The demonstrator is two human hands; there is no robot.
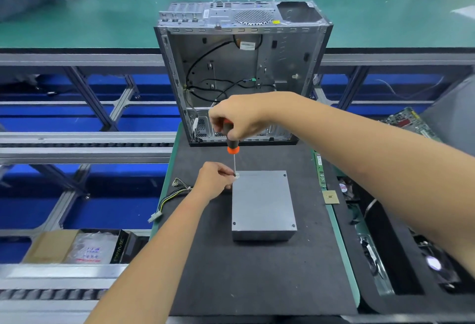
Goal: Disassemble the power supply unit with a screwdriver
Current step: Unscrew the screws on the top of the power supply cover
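Observation:
A grey metal power supply unit (263, 203) lies flat on the dark mat (244, 272), with screws showing at its corners. My right hand (237, 118) grips the orange-and-black handle of a screwdriver (232, 143) held upright, its tip on the screw at the unit's far left corner. My left hand (214, 181) pinches the thin shaft near the tip, right at that corner. The unit's cable bundle (169, 197) trails off to the left, with a white connector at its end.
An open, gutted computer case (241, 71) stands just behind the mat. A RAM stick (320, 169) and a CPU chip (330, 197) lie at the mat's right edge. Bins with fans and boards sit to the right, conveyor rails to the left.

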